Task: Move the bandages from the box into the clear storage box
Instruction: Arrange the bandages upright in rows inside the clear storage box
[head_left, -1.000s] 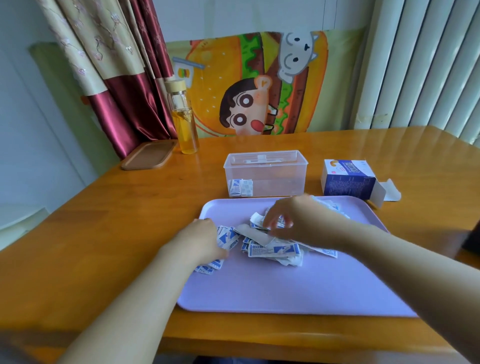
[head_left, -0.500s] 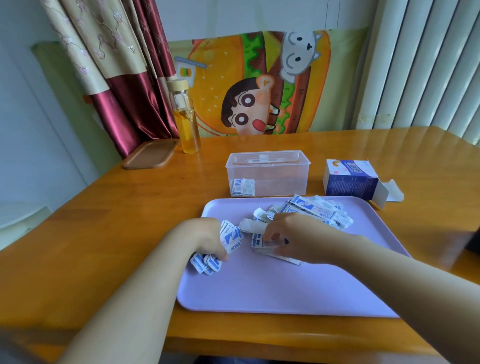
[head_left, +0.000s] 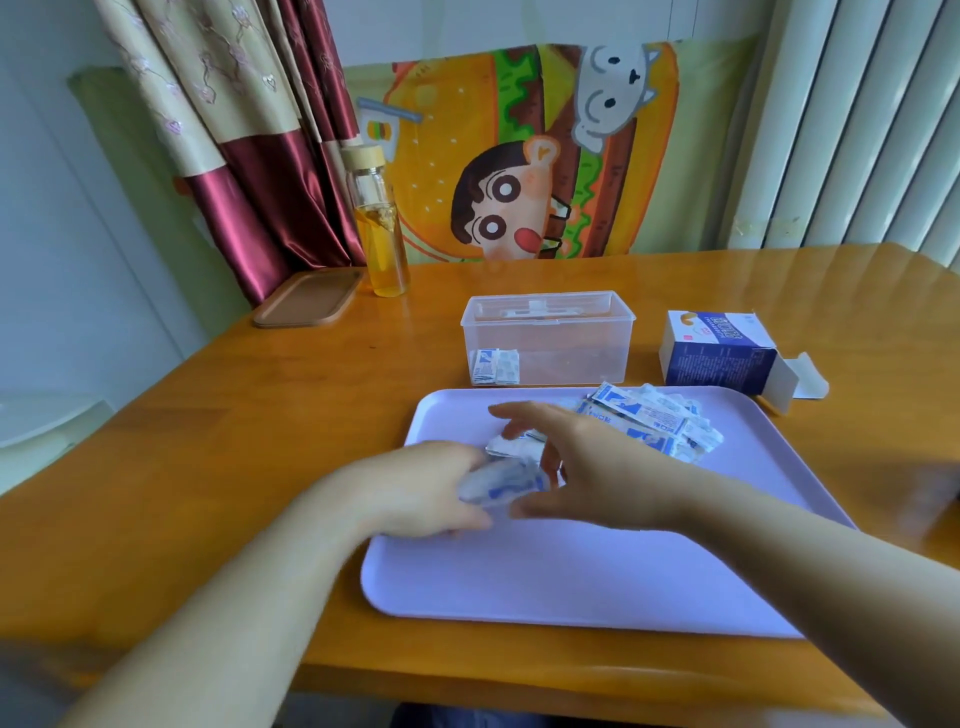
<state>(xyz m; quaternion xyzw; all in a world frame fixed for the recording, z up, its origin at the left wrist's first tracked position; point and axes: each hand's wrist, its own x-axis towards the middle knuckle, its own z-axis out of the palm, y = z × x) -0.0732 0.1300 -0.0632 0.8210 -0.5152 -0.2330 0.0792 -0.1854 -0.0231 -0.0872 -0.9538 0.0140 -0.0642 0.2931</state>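
Orange-brown wooden worktop (head_left: 291, 415) stretches in front of me, with a cartoon burger cloth (head_left: 519, 156) hung on the wall behind it. On it lies a flat lilac plastic tray (head_left: 571, 582), there, I judge, so that the loose bandages stay gathered in one spot while I sort them. My left hand (head_left: 415, 493) is curled round a small bundle of white-and-blue wrapped bandages (head_left: 501, 480), blurred in the view, low over the near-left part of the tray. My right hand (head_left: 608, 467) is just beside the bundle, fingers spread and straight, holding nothing; it looks placed to square up the bundle or take it over. A loose heap of wrapped bandages (head_left: 649, 421) sits on the far right of the tray, not yet moved. Just beyond the tray stands the clear rectangular plastic storage box (head_left: 571, 358), open at the top, near enough for a short reach; a small stack of bandages (head_left: 494, 367) stands on edge in its front-left corner. To its right the blue-and-white cardboard bandage box (head_left: 719, 364) lies on its side with the end flap open, which suggests it has been emptied onto the tray. It carries lettering on its top face and fine print on its side, and the wrappers carry blue marks, but none is sharp enough for me to read. A glass bottle of yellow liquid (head_left: 382, 228) stands well apart at the back left.
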